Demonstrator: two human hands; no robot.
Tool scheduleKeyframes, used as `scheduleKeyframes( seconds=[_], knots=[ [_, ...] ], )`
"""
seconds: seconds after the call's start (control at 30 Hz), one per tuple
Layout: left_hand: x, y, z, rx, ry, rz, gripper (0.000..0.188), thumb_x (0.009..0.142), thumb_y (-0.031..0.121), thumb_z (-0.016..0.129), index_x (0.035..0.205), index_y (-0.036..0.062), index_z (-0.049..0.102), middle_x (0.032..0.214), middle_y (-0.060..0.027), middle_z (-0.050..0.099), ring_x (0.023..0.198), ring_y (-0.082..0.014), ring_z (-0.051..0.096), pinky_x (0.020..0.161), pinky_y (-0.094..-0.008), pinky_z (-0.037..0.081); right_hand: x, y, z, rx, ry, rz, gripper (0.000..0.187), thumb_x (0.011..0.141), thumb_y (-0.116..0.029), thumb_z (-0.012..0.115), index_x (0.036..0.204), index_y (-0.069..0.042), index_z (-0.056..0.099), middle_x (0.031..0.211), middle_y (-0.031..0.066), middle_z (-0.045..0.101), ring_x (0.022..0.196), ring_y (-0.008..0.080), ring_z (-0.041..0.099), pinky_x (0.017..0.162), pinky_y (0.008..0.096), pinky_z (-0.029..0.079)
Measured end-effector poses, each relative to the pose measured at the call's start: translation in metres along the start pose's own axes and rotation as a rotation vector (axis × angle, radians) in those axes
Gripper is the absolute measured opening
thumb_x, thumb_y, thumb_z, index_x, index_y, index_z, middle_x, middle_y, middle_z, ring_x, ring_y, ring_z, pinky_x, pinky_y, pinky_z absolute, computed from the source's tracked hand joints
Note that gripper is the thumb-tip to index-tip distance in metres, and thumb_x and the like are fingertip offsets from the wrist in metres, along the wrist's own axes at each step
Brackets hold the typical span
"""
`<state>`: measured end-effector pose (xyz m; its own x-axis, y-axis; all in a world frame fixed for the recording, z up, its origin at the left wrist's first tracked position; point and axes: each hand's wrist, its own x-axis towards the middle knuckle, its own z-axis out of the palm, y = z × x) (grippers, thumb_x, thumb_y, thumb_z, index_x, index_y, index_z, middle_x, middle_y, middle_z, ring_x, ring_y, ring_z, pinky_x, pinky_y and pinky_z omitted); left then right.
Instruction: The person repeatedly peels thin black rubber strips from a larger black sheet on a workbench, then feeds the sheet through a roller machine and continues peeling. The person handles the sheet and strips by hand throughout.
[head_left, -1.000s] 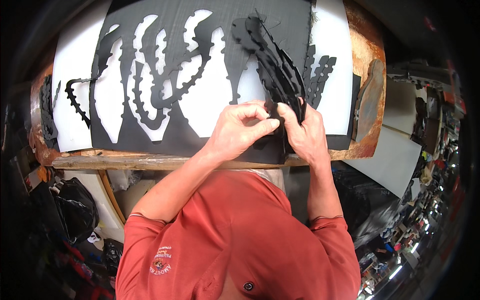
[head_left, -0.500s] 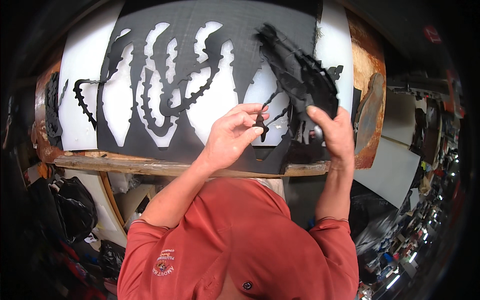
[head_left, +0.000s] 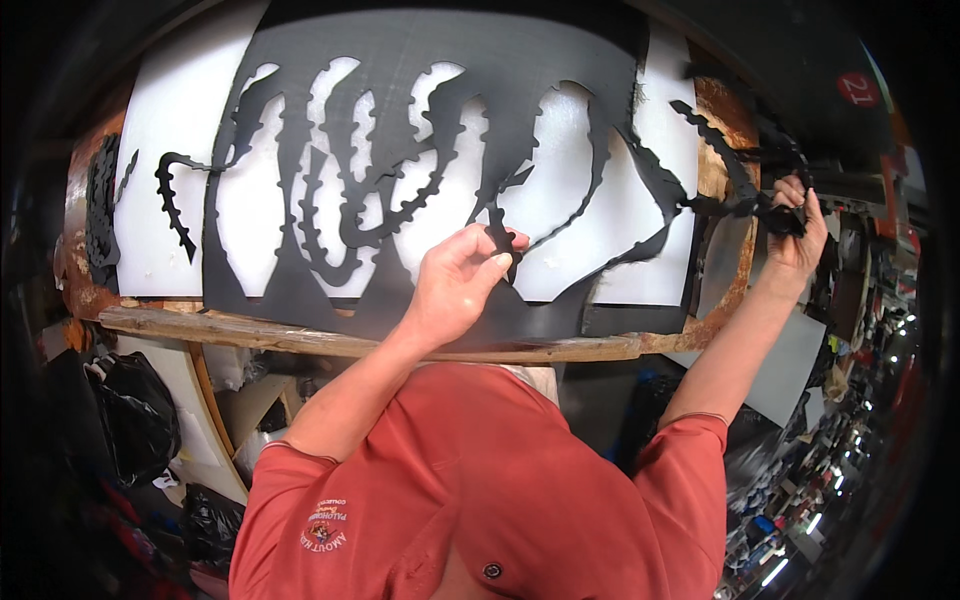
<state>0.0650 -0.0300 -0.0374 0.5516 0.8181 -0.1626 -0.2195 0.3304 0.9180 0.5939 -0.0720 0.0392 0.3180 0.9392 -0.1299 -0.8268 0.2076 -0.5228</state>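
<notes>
A large black sheet with long notched cut-outs lies over a white board. Near the front middle, the thumb and fingers of my left hand are pinched on a narrow black notched strip. Out past the table's right side, my right hand is closed around a dark bunch of black notched scraps. Part of that bunch reaches back toward the sheet's torn right edge; whether they are still joined cannot be made out. Another notched strip curls off the sheet's left side.
Black cut pieces are stacked at the far left. A wooden rail runs along the table's front edge. Below left hangs a black plastic bag. On the right, a dark panel bears a red round sticker, above a cluttered floor.
My right hand has swung outward to the right, taking the black bunch off the sheet and uncovering white board beneath. My left hand keeps its pinch on the strip, nearly in place.
</notes>
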Motion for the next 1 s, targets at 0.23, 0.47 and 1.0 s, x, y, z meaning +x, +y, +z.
scheduleKeyframes(
  seconds=[0.23,0.47,1.0],
  knots=[
    [-0.001,-0.010,0.004,0.136,0.009,0.108,0.008,0.104,-0.005,0.060,0.096,-0.0048,0.058,0.124,-0.0134,0.068,0.112,-0.0186,0.069,0.088,-0.0303,0.061,0.016,-0.157,-0.052,-0.525,0.180,-0.260,0.037,0.109,-0.018,0.051,0.130,0.012,0.059,0.105,0.0135,0.068,0.097,0.0232,0.067,0.084,0.0323,0.052],
    [-0.011,0.019,0.015,0.116,0.135,-0.125,0.033,0.102,-0.001,0.066,0.135,-0.0045,0.061,0.142,-0.0166,0.060,0.128,-0.0250,0.066,0.103,-0.0364,0.058,-0.036,0.030,0.049,-0.698,0.189,-0.238,0.024,0.103,-0.017,0.074,0.120,0.000,0.070,0.099,0.0095,0.075,0.082,0.0172,0.070,0.073,0.0289,0.059],
    [-0.037,0.034,0.029,-0.276,0.165,-0.354,0.038,0.113,0.025,0.059,0.139,-0.0026,0.051,0.133,-0.0099,0.061,0.124,-0.0152,0.057,0.105,-0.0322,0.047,-0.128,0.323,0.167,-1.851,-0.512,-0.073,0.056,0.088,-0.008,0.073,0.135,0.018,0.057,0.103,0.0277,0.070,0.090,0.0439,0.070,0.077,0.0482,0.058]
  ],
)
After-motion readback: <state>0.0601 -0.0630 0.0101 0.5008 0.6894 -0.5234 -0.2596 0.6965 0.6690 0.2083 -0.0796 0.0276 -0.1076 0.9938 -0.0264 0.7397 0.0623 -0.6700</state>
